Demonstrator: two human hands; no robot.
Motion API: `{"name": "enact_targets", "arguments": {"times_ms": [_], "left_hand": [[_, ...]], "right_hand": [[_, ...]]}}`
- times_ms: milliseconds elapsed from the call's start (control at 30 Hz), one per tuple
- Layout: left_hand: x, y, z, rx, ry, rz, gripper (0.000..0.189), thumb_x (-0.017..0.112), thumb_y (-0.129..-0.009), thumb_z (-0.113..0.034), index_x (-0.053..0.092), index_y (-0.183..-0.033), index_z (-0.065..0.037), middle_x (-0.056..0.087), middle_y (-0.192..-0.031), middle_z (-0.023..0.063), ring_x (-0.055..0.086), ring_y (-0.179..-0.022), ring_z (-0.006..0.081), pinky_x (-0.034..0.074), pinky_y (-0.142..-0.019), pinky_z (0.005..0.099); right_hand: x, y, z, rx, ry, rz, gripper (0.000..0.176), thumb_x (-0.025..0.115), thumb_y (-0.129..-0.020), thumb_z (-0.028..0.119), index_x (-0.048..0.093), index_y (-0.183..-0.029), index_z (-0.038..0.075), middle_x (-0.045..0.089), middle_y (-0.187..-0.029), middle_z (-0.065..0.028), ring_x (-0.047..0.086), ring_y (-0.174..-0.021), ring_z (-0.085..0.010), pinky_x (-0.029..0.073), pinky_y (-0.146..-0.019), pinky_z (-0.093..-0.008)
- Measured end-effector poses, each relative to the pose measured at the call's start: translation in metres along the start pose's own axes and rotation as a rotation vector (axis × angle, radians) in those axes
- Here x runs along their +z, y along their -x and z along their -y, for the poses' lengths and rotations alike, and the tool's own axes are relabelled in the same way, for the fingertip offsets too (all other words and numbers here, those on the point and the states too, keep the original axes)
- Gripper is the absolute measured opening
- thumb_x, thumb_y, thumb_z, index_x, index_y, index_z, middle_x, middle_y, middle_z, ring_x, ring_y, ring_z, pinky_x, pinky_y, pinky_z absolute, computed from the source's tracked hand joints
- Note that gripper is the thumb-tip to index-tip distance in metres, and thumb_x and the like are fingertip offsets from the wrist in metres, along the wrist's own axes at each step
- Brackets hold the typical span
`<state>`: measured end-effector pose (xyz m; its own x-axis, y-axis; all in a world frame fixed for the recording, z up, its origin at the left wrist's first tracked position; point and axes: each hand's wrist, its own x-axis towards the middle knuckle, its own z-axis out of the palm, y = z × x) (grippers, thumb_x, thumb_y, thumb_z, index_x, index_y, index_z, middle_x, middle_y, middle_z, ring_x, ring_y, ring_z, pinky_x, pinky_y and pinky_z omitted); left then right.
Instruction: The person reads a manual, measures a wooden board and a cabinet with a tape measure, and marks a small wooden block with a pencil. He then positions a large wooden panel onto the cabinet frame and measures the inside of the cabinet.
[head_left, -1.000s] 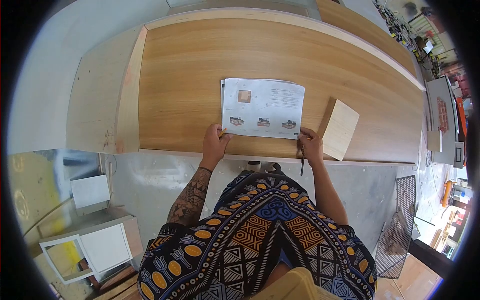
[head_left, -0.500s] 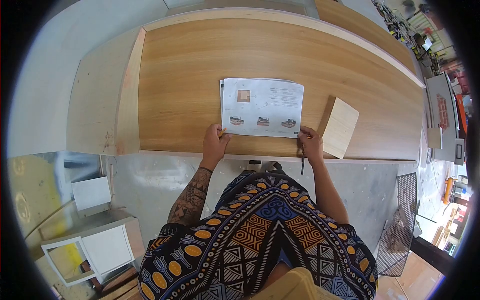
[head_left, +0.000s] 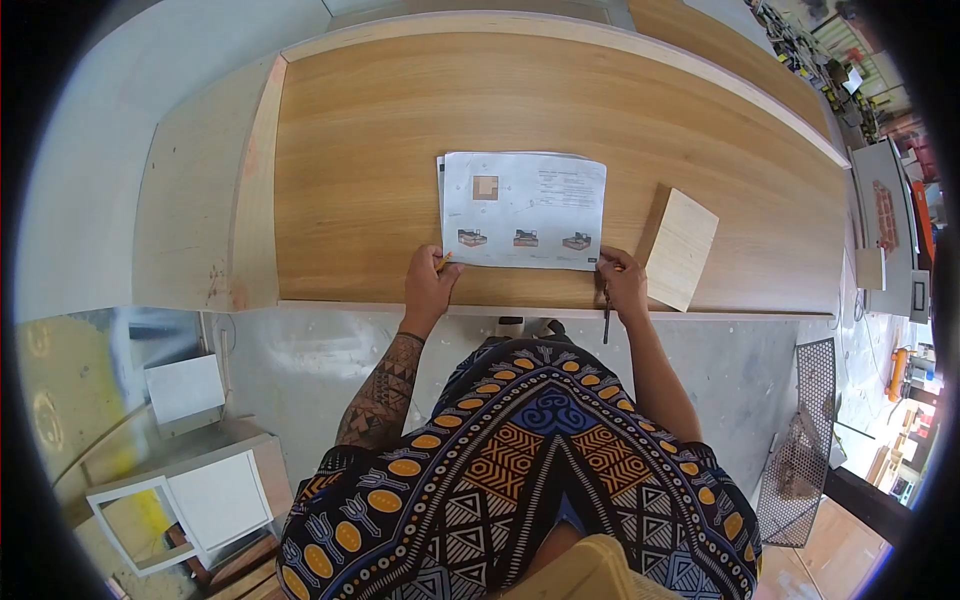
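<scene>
A stack of printed sheets [head_left: 522,212] with small furniture pictures and text lies on the wood-grain tabletop [head_left: 370,150]. My left hand [head_left: 430,285] is closed at the lower left corner of the sheets, and a short yellow-orange pencil [head_left: 443,262] pokes out between thumb and fingers. At the lower right corner, my right hand [head_left: 625,285] pinches the paper edge. A thin dark pen-like stick [head_left: 606,318] hangs down from the same hand past the table edge. Just right of that hand rests a pale wooden block [head_left: 683,250].
Raised light wooden strips [head_left: 560,28] border the tabletop. Below left stands a white cabinet piece [head_left: 215,500] near a white panel [head_left: 186,388]. A perforated metal sheet [head_left: 805,450] leans at the lower right. Tools and clutter [head_left: 800,50] fill the far right background.
The view has shifted very slightly, so the sheets and block sit a little higher. Both hands keep the same hold on the paper corners.
</scene>
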<state>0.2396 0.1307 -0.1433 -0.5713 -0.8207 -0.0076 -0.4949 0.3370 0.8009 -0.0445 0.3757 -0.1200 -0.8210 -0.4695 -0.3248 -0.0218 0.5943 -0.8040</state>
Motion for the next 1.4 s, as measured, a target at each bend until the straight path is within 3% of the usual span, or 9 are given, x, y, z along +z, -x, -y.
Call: {"name": "enact_targets", "arguments": {"times_ms": [767, 833, 967, 1067, 1133, 1400], "left_hand": [[0.0008, 0.0, 0.0005, 0.013, 0.001, -0.007, 0.04, 0.085, -0.087, -0.018, 0.06, -0.112, 0.0, 0.066, -0.105, 0.0185, 0.066, -0.097, 0.0339, 0.054, -0.086, 0.043], [0.0018, -0.0002, 0.0017, 0.046, 0.015, -0.036, 0.041, 0.084, -0.087, -0.024, 0.061, -0.111, -0.001, 0.065, -0.102, 0.0135, 0.062, -0.091, 0.0257, 0.053, -0.083, 0.0392], [0.004, -0.0008, 0.0041, 0.031, 0.061, -0.034, 0.04, 0.084, -0.087, -0.023, 0.061, -0.111, -0.001, 0.064, -0.1, 0.013, 0.062, -0.09, 0.0256, 0.052, -0.082, 0.0388], [0.0021, -0.001, 0.004, 0.029, 0.014, -0.006, 0.039, 0.084, -0.087, -0.017, 0.06, -0.112, 0.001, 0.065, -0.104, 0.0183, 0.066, -0.095, 0.0332, 0.054, -0.084, 0.0425], [0.0026, -0.0015, 0.0044, 0.049, 0.015, -0.028, 0.04, 0.084, -0.087, -0.023, 0.061, -0.111, -0.001, 0.064, -0.099, 0.0123, 0.062, -0.091, 0.0248, 0.054, -0.082, 0.0378], [0.0039, -0.0009, 0.0077, 0.038, 0.023, -0.021, 0.04, 0.084, -0.088, -0.023, 0.06, -0.111, -0.001, 0.063, -0.102, 0.0124, 0.061, -0.092, 0.0242, 0.055, -0.082, 0.0383]], "right_hand": [[-0.0018, -0.0015, -0.0002, 0.006, 0.014, 0.009, 0.034, 0.074, -0.09, 0.022, 0.079, -0.12, 0.006, 0.079, -0.096, -0.0161, 0.075, -0.09, -0.0254, 0.058, -0.083, -0.0374], [-0.0028, 0.0003, 0.0039, 0.006, 0.028, 0.008, 0.034, 0.074, -0.09, 0.022, 0.08, -0.12, 0.007, 0.079, -0.096, -0.0159, 0.075, -0.089, -0.0252, 0.058, -0.082, -0.0374], [-0.0032, 0.0012, 0.0059, 0.034, 0.039, 0.01, 0.035, 0.074, -0.091, 0.023, 0.08, -0.121, 0.007, 0.079, -0.095, -0.0149, 0.075, -0.087, -0.0243, 0.058, -0.081, -0.0375], [-0.0026, 0.0016, 0.0054, 0.001, 0.027, -0.006, 0.034, 0.074, -0.091, 0.024, 0.08, -0.121, 0.007, 0.079, -0.094, -0.0142, 0.075, -0.086, -0.0238, 0.058, -0.081, -0.0374], [-0.002, 0.0013, 0.0033, -0.019, 0.035, -0.012, 0.034, 0.074, -0.091, 0.024, 0.079, -0.121, 0.007, 0.079, -0.094, -0.014, 0.075, -0.085, -0.0237, 0.058, -0.08, -0.0374], [-0.0026, 0.0006, 0.0017, -0.003, 0.005, 0.01, 0.035, 0.075, -0.091, 0.024, 0.079, -0.122, 0.007, 0.078, -0.095, -0.0152, 0.074, -0.085, -0.0236, 0.058, -0.079, -0.0374]]}}
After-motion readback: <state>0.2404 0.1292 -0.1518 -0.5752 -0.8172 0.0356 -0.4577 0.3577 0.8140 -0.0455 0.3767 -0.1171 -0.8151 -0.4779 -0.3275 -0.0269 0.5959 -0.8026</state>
